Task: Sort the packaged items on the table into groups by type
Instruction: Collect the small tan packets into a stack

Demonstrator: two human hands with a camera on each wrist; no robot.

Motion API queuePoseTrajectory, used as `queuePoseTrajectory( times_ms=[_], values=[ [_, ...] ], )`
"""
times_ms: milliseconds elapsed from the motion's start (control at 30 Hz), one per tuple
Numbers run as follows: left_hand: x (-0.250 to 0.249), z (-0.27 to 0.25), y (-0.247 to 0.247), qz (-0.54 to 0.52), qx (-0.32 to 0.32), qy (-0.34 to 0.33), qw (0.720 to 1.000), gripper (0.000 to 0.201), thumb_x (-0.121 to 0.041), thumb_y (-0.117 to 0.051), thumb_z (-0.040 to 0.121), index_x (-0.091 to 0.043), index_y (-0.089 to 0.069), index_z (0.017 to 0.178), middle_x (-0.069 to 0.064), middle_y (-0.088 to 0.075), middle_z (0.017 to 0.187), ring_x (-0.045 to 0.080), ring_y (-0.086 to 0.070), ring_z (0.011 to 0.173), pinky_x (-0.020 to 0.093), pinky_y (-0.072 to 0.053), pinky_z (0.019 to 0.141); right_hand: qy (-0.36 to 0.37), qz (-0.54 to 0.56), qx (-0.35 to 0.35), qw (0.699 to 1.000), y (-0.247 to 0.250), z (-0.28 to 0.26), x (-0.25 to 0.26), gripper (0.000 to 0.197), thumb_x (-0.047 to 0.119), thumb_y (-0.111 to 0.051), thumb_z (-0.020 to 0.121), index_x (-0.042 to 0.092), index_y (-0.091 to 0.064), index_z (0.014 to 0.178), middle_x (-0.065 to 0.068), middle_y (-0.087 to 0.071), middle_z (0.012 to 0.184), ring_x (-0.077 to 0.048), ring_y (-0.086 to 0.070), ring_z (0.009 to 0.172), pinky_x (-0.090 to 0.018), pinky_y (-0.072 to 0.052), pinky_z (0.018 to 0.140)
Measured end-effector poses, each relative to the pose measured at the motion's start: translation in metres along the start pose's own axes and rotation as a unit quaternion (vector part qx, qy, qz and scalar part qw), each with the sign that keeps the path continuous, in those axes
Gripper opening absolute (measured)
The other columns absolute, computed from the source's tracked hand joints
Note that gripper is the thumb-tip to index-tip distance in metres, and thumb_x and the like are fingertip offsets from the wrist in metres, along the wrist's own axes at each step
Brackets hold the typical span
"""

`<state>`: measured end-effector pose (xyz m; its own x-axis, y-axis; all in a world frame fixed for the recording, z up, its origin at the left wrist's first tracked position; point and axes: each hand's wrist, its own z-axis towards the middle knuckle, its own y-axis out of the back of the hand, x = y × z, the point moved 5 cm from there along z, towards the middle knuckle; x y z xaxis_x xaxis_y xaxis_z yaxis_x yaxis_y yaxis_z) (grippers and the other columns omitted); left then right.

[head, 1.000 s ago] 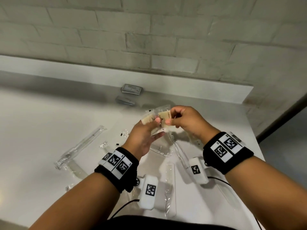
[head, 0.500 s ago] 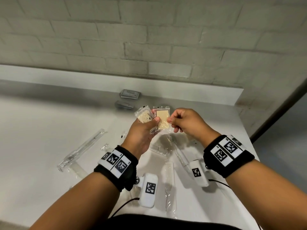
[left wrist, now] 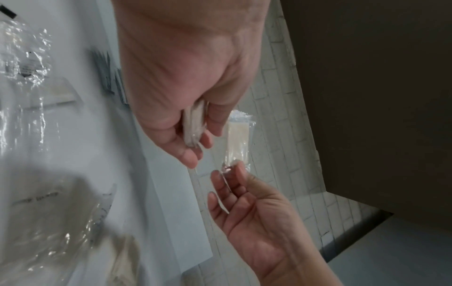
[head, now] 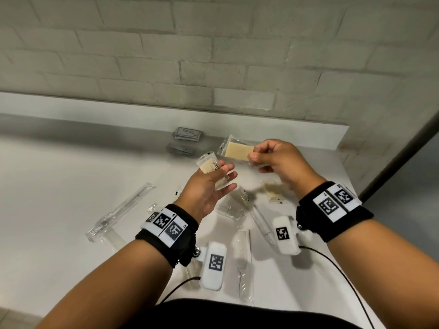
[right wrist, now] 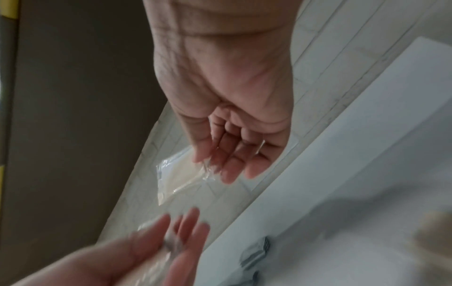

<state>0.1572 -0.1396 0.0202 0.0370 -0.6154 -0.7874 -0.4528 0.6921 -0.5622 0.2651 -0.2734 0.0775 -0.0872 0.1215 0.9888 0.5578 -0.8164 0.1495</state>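
My left hand (head: 225,176) pinches a clear packet with a beige pad (head: 209,165) between thumb and fingers above the white table (head: 71,186); the left wrist view shows that packet (left wrist: 194,123) edge-on in my left hand (left wrist: 195,147). To its right, my right hand (head: 255,155) pinches the corner of a second beige-pad packet (head: 237,151), held in the air. The right wrist view shows this packet (right wrist: 176,180) hanging from my right hand (right wrist: 215,166). A third beige packet (head: 273,193) lies on the table under my right hand.
Two grey sachet stacks (head: 187,133) (head: 180,148) lie near the raised back ledge (head: 261,131). Long clear packets (head: 121,210) (head: 244,257) and crumpled clear ones (head: 231,207) lie scattered below my hands. A brick wall stands behind; the table ends at the right.
My left hand held both beige packets together; my right hand has taken one and drawn it up and to the right. The hands are now apart.
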Motion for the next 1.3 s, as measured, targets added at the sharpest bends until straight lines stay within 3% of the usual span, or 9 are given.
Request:
queuePoseTrajectory(
  times_ms=[100,200,333,500,667,867,1033,1200,1300],
  values=[
    [0.008,0.001,0.006,-0.009,-0.025,0.039,0.999,0.013,-0.007,-0.060,0.091,-0.008,-0.057,0.104,0.008,-0.063,0.092,0.028,-0.068,0.085,0.035,-0.061,0.070,0.042,-0.105,-0.069,0.991,0.025,0.011,0.006,0.010,0.006,-0.071,0.080,0.015,-0.067,0.077,0.004,-0.066,0.074,-0.010,-0.061,0.068,-0.023,-0.047,0.067],
    [0.015,0.001,0.007,-0.020,-0.023,0.080,0.996,0.021,-0.005,-0.055,0.091,-0.003,-0.054,0.111,0.011,-0.057,0.090,0.033,-0.065,0.086,0.038,-0.061,0.075,0.105,-0.438,-0.088,0.888,0.040,0.019,0.013,0.007,0.007,-0.065,0.083,0.013,-0.069,0.081,0.002,-0.066,0.083,-0.015,-0.059,0.078,-0.027,-0.047,0.072],
    [0.021,0.001,0.001,-0.020,-0.003,0.117,0.993,0.019,0.001,-0.040,0.089,0.000,-0.051,0.105,0.015,-0.061,0.102,0.038,-0.062,0.095,0.042,-0.058,0.078,0.022,-0.385,0.044,0.922,0.048,0.023,0.003,0.014,0.004,-0.066,0.083,0.017,-0.065,0.076,0.008,-0.063,0.074,-0.010,-0.058,0.074,-0.024,-0.045,0.070],
    [0.029,0.004,-0.001,0.035,0.014,0.082,0.996,0.023,0.001,-0.050,0.093,-0.005,-0.056,0.115,0.011,-0.069,0.108,0.026,-0.069,0.083,0.034,-0.059,0.071,0.025,-0.494,0.070,0.866,0.053,0.036,-0.014,0.010,0.008,-0.059,0.088,0.015,-0.066,0.087,0.001,-0.065,0.092,-0.019,-0.059,0.089,-0.027,-0.044,0.073],
    [0.031,0.008,0.003,0.062,-0.021,0.069,0.995,0.008,0.004,-0.060,0.087,-0.002,-0.061,0.090,0.009,-0.064,0.085,0.018,-0.069,0.064,0.031,-0.059,0.068,-0.023,-0.528,0.176,0.830,0.041,0.054,-0.047,0.013,0.008,-0.058,0.090,0.014,-0.068,0.097,0.000,-0.068,0.105,-0.013,-0.057,0.090,-0.024,-0.039,0.079],
    [0.028,0.014,0.012,0.041,-0.053,0.061,0.996,0.016,0.008,-0.060,0.085,0.006,-0.057,0.101,0.018,-0.057,0.100,0.026,-0.065,0.076,0.033,-0.062,0.066,0.034,-0.647,0.085,0.757,0.034,0.070,-0.069,0.018,0.024,-0.059,0.089,0.021,-0.068,0.104,-0.003,-0.063,0.110,-0.026,-0.058,0.103,-0.036,-0.043,0.090],
    [0.025,0.020,0.017,0.042,-0.069,0.028,0.996,0.010,0.004,-0.061,0.087,-0.005,-0.059,0.089,0.005,-0.061,0.077,0.014,-0.065,0.066,0.030,-0.061,0.066,-0.029,-0.203,0.048,0.978,0.014,0.046,-0.052,0.018,0.031,-0.060,0.091,0.015,-0.069,0.091,-0.002,-0.067,0.090,-0.014,-0.058,0.078,-0.029,-0.045,0.072],
    [0.024,0.019,0.008,0.043,-0.067,0.001,0.997,0.014,0.001,-0.056,0.091,-0.009,-0.063,0.085,0.003,-0.067,0.075,0.017,-0.065,0.073,0.028,-0.059,0.066,-0.053,-0.092,0.177,0.978,-0.013,0.012,-0.040,0.027,0.027,-0.070,0.083,0.015,-0.066,0.108,-0.002,-0.067,0.093,-0.017,-0.060,0.075,-0.032,-0.044,0.070],
    [0.023,0.016,0.002,0.045,-0.044,0.003,0.998,0.011,-0.006,-0.054,0.094,-0.006,-0.066,0.092,0.008,-0.069,0.087,0.021,-0.067,0.080,0.031,-0.059,0.070,0.015,-0.073,0.134,0.988,-0.016,0.009,-0.041,0.023,0.006,-0.075,0.077,0.015,-0.069,0.096,-0.001,-0.063,0.090,-0.012,-0.057,0.074,-0.023,-0.046,0.066]
  ],
)
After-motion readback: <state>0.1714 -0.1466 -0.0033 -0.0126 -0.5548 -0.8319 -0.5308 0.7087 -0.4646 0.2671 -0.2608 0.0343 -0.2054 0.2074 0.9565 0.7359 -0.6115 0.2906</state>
